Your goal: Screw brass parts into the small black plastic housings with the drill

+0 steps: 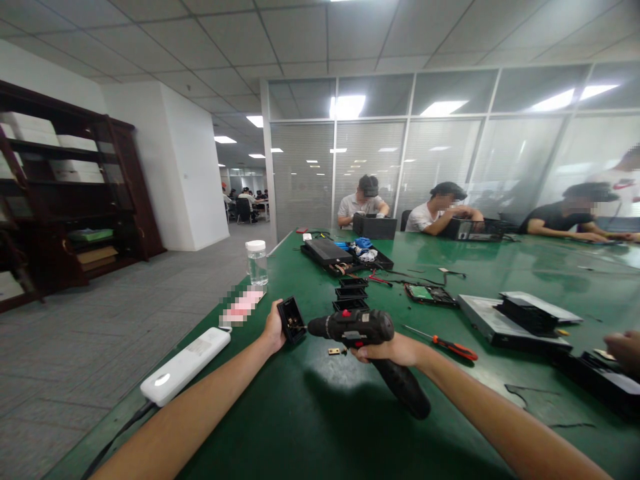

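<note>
My left hand is closed around a small black plastic box, held upright above the green table. My right hand grips a black cordless drill by its handle, its tip pointing left into the open face of the box. A small brass-coloured part lies on the table just below the drill's nose. Three similar black boxes are lined up a little beyond the drill.
A white power strip lies at the table's left edge near a clear jar. A red-handled screwdriver, opened black devices, a circuit board and loose cables lie to the right. Three people work at the far side. Another person's hand shows at right.
</note>
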`<state>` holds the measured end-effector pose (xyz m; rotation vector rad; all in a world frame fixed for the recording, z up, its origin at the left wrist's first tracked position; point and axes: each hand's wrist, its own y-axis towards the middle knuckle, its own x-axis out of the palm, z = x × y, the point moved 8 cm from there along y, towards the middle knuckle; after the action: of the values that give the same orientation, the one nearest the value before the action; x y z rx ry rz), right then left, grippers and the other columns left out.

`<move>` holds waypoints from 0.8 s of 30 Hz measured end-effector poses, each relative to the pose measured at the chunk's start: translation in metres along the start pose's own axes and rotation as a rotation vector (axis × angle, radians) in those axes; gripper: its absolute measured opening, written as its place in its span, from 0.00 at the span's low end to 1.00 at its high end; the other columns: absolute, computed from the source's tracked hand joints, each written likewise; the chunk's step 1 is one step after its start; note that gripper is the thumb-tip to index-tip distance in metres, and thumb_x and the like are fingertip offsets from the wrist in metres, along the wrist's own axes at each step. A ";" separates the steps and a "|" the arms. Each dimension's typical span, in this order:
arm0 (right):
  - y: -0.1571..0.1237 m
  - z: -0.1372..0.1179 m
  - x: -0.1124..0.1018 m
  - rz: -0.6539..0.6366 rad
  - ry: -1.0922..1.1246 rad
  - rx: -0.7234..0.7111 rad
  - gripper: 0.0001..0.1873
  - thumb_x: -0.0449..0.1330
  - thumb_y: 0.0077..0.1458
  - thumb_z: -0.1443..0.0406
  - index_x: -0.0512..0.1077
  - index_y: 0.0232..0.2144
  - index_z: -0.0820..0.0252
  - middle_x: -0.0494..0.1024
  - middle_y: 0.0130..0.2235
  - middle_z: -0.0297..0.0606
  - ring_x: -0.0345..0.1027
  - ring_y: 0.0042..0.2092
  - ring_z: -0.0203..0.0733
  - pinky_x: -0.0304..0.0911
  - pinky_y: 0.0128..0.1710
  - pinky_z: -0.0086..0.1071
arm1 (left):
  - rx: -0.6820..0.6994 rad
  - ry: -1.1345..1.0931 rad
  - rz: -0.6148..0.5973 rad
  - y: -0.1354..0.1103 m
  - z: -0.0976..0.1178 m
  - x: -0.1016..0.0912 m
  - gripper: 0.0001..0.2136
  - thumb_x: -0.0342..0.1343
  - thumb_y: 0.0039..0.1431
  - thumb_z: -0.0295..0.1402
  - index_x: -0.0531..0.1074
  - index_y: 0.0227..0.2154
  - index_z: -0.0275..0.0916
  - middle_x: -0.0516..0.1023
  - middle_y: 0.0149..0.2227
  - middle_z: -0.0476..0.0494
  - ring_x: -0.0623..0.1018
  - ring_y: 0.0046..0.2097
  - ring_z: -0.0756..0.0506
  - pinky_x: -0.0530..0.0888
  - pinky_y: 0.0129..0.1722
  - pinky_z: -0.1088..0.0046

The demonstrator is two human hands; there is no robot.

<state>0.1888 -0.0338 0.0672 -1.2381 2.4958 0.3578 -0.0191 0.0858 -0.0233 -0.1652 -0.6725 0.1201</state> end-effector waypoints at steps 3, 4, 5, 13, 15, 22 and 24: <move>0.000 0.001 0.000 0.005 0.012 0.010 0.12 0.56 0.49 0.60 0.65 0.29 0.66 0.64 0.27 0.35 0.59 0.31 0.35 0.57 0.34 0.30 | -0.010 0.001 -0.011 0.001 -0.001 0.000 0.14 0.51 0.44 0.44 0.67 0.23 0.36 0.69 0.19 0.47 0.70 0.21 0.47 0.69 0.25 0.68; 0.000 0.001 0.000 0.007 0.016 0.013 0.12 0.56 0.49 0.60 0.65 0.29 0.66 0.64 0.27 0.35 0.59 0.31 0.35 0.57 0.34 0.30 | -0.014 -0.001 -0.016 0.001 -0.002 0.000 0.14 0.50 0.44 0.44 0.67 0.23 0.36 0.68 0.19 0.47 0.70 0.21 0.47 0.69 0.25 0.68; 0.000 0.002 -0.001 0.010 0.018 0.015 0.12 0.56 0.49 0.60 0.65 0.29 0.66 0.64 0.27 0.35 0.58 0.30 0.35 0.57 0.33 0.30 | -0.017 -0.004 -0.017 0.001 -0.002 0.001 0.14 0.50 0.44 0.44 0.67 0.23 0.36 0.68 0.19 0.47 0.70 0.21 0.47 0.69 0.24 0.68; 0.001 0.005 -0.001 0.002 -0.003 0.010 0.14 0.56 0.49 0.58 0.65 0.30 0.66 0.65 0.27 0.35 0.59 0.31 0.35 0.57 0.34 0.30 | -0.022 -0.010 0.005 -0.002 -0.001 0.001 0.13 0.50 0.44 0.43 0.67 0.23 0.36 0.69 0.19 0.48 0.70 0.21 0.47 0.69 0.24 0.69; 0.002 0.007 -0.001 -0.005 0.016 0.010 0.14 0.56 0.49 0.59 0.65 0.31 0.66 0.65 0.27 0.35 0.59 0.31 0.35 0.58 0.34 0.30 | -0.026 -0.005 0.006 -0.003 -0.001 0.001 0.13 0.50 0.44 0.43 0.66 0.23 0.36 0.69 0.19 0.47 0.71 0.22 0.47 0.69 0.24 0.69; 0.002 0.012 -0.003 0.001 0.003 0.030 0.14 0.56 0.49 0.58 0.66 0.30 0.67 0.65 0.27 0.36 0.59 0.31 0.35 0.58 0.35 0.31 | -0.015 0.004 -0.035 0.000 -0.001 0.002 0.14 0.50 0.44 0.45 0.67 0.23 0.36 0.69 0.19 0.46 0.71 0.22 0.46 0.69 0.24 0.67; 0.002 0.013 -0.003 0.006 0.004 0.036 0.15 0.57 0.49 0.57 0.66 0.29 0.67 0.65 0.27 0.36 0.59 0.30 0.35 0.58 0.34 0.32 | -0.008 0.002 -0.048 0.001 -0.001 0.002 0.14 0.50 0.44 0.45 0.67 0.23 0.36 0.70 0.20 0.46 0.72 0.23 0.45 0.70 0.25 0.66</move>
<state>0.1914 -0.0260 0.0571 -1.2186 2.4988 0.3101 -0.0168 0.0874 -0.0235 -0.1569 -0.6750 0.0710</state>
